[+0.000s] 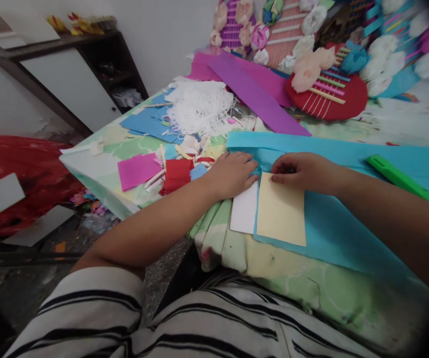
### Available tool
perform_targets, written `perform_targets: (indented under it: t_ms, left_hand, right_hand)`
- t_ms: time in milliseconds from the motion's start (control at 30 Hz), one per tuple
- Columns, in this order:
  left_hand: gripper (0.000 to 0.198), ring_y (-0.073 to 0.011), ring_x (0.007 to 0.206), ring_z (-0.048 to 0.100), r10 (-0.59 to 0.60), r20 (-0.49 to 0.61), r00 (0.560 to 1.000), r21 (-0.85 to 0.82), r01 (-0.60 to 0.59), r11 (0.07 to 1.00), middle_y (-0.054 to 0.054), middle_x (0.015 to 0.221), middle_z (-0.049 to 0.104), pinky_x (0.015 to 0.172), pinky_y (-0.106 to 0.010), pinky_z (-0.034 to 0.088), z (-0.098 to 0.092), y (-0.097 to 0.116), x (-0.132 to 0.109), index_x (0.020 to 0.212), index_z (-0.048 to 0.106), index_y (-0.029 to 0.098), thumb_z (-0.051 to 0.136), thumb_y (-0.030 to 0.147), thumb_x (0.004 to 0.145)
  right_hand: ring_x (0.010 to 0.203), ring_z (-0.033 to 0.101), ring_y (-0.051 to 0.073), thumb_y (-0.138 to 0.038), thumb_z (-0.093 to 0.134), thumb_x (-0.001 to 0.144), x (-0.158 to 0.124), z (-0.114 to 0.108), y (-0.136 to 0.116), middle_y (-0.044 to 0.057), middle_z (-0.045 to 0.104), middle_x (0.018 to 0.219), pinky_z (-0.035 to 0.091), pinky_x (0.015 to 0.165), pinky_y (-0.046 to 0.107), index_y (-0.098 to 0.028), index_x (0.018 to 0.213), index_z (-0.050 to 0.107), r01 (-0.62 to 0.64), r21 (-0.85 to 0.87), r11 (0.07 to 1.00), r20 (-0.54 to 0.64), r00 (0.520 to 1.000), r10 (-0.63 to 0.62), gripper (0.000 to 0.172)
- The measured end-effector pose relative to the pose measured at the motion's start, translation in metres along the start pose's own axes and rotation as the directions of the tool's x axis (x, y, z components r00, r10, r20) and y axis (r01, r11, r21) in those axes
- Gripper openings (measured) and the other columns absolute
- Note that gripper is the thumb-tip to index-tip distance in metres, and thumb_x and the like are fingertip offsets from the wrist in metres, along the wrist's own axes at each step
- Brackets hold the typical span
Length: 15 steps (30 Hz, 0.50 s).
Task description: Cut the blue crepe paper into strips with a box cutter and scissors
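A pale yellow paper rectangle [281, 211] lies over a wide strip of blue crepe paper [334, 231] near the table's front edge. My right hand [304, 173] pinches the yellow rectangle's upper edge between thumb and fingers. Just left of it, my left hand [233, 174] rests flat, palm down, fingers stretched over the crepe paper's left end. Under that hand's fingers a white card [243, 211] sticks out toward the front edge, partly covered by the crepe and the yellow piece. A green utility knife [404, 181] rests on the blue crepe beside my right forearm.
Paper scraps, a red piece [178, 175] and a pink piece [139, 170] lie left of my hands. Behind are a white string heap [201, 107], a purple strip [259, 94] and a red round craft piece [349, 97]. A cabinet [68, 82] stands beyond the table's left edge.
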<state>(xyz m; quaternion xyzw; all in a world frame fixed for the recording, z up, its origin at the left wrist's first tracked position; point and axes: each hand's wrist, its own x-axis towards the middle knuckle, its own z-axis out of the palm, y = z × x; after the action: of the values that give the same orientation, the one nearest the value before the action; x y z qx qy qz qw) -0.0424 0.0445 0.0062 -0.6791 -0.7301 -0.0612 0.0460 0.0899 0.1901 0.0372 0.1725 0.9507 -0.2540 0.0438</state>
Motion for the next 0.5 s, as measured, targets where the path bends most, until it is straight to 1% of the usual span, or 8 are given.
perform_targets:
  t_ms: [233, 400, 500]
  left_hand:
    - [0.036, -0.0261, 0.115, 0.043, -0.009, 0.002, 1.0, 0.002, 0.009, 1.0, -0.01, 0.124, 0.05, 0.095, -0.042, 0.031, 0.0003, 0.0004, 0.0004, 0.115, 0.053, 0.015, 0.04, 0.037, 0.09]
    - [0.035, -0.0261, 0.115, 0.044, -0.011, 0.0, 1.0, 0.004, 0.011, 1.0, -0.009, 0.123, 0.051, 0.094, -0.042, 0.032, -0.0004, 0.0007, -0.0004, 0.115, 0.052, 0.015, 0.04, 0.035, 0.09]
    - [0.034, -0.0262, 0.113, 0.045, -0.007, -0.003, 1.0, 0.003, 0.007, 1.0, -0.01, 0.122, 0.052, 0.093, -0.042, 0.033, -0.0001, 0.0004, -0.0006, 0.114, 0.053, 0.015, 0.04, 0.035, 0.09]
  right_hand:
    - [0.064, 0.053, 0.014, -0.04, 0.055, 0.07, 0.0, 0.0039, -0.0005, 0.0, 0.06, 0.069, 0.038, 0.058, 0.027, -0.021, 0.076, 0.06, 0.005, 0.009, 1.0, -0.04, 0.999, -0.005, 0.02]
    - [0.063, 0.053, 0.014, -0.041, 0.055, 0.069, -0.0003, 0.0048, 0.0008, -0.001, 0.06, 0.067, 0.038, 0.057, 0.027, -0.022, 0.075, 0.06, 0.025, 0.06, 0.998, -0.034, 0.999, -0.023, 0.021]
    - [0.063, 0.053, 0.014, -0.04, 0.056, 0.069, 0.0001, 0.0045, 0.0004, 0.0, 0.059, 0.066, 0.038, 0.057, 0.027, -0.021, 0.074, 0.061, 0.018, 0.036, 0.999, -0.047, 0.999, -0.016, 0.02]
